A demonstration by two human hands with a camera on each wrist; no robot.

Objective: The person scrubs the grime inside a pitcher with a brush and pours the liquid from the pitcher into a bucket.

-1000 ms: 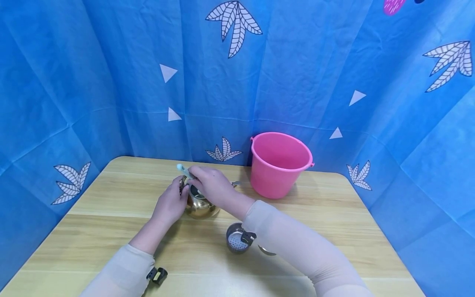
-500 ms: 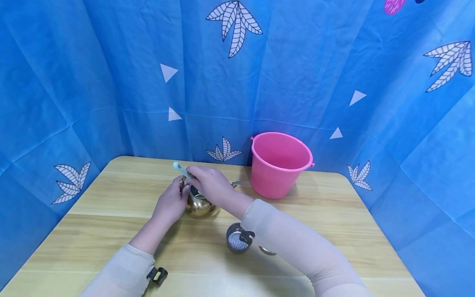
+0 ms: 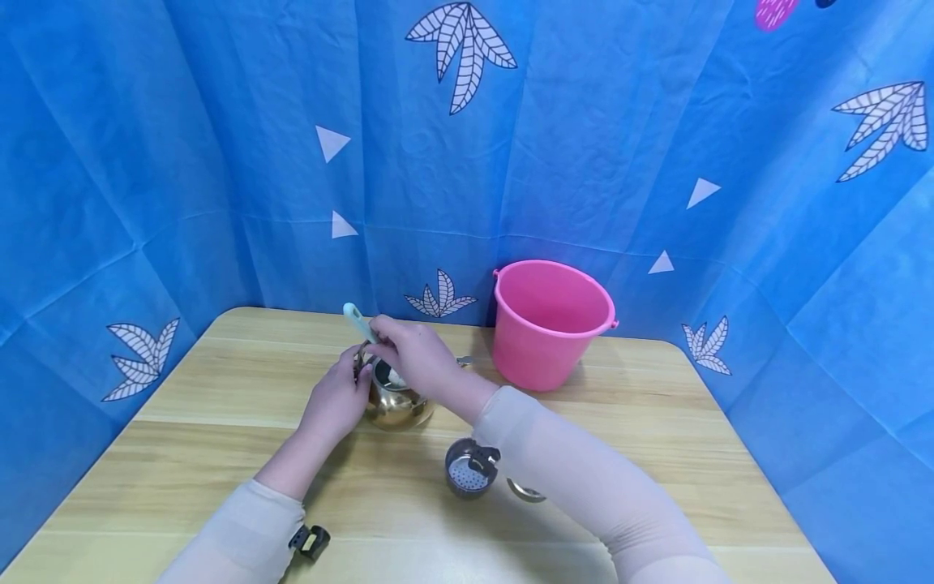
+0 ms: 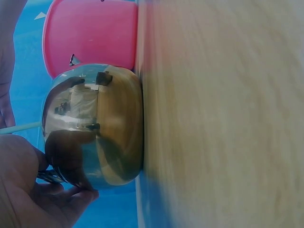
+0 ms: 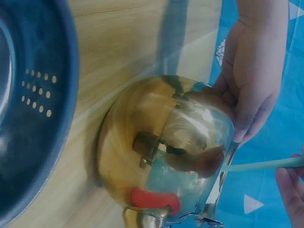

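Note:
A shiny gold metal teapot (image 3: pixel 397 408) stands upright on the table, its open mouth facing up and its spout (image 5: pixel 137 218) to the right. My left hand (image 3: pixel 337 397) grips the teapot's handle on the left side. Above the mouth, my right hand (image 3: pixel 417 357) holds a brush by its pale green handle (image 3: pixel 360 322), which tilts up to the left. A bit of the white brush head (image 3: pixel 395 378) shows inside the mouth; the rest of it is hidden. In the right wrist view the green stick (image 5: pixel 261 166) enters over the teapot's rim.
A perforated metal strainer cup (image 3: pixel 469 472) sits in front of the teapot, large in the right wrist view. Beside it lies a round metal piece (image 3: pixel 527 491), partly hidden by my right sleeve. A pink bucket (image 3: pixel 540 349) stands behind, near the blue curtain (image 3: pixel 613 162).
The brush handle has shifted slightly left, then up, with my right hand. White now shows in the teapot's mouth. My left hand and the teapot stay in place.

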